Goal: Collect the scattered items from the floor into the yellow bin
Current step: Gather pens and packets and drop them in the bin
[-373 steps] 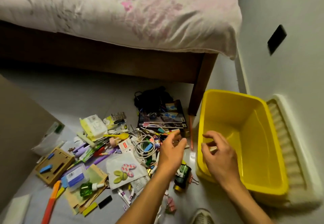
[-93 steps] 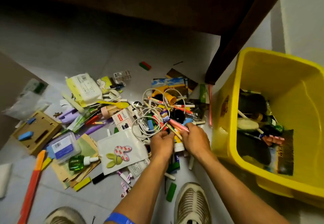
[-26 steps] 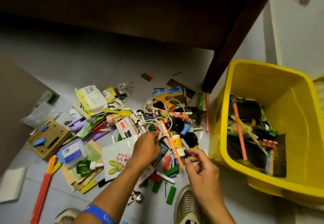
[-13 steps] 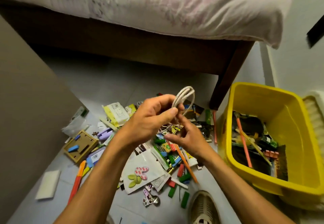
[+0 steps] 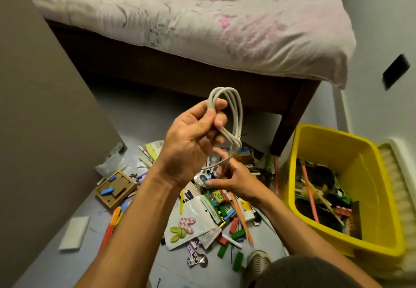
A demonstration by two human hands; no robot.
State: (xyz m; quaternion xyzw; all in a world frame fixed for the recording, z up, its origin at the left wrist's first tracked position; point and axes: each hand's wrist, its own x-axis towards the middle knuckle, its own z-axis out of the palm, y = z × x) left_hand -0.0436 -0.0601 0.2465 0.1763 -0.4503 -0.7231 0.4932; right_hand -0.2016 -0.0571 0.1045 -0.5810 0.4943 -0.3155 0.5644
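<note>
Holding the coiled white cable [image 5: 227,116] up above the floor clutter, the left hand [image 5: 191,139] grips its loops while the right hand [image 5: 234,176] pinches the trailing end below. Tucking that end into the coil first should let it drop cleanly into the yellow bin [image 5: 380,199] on the right.

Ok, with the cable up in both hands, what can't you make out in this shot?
All head view:
- Cable ends: covered by the right hand.
- Left hand inner grip: only its back shows.
- Bin bottom: dark, heaped.
- Items under the forearms: blocked.
- Small labels: too small to read.
</note>
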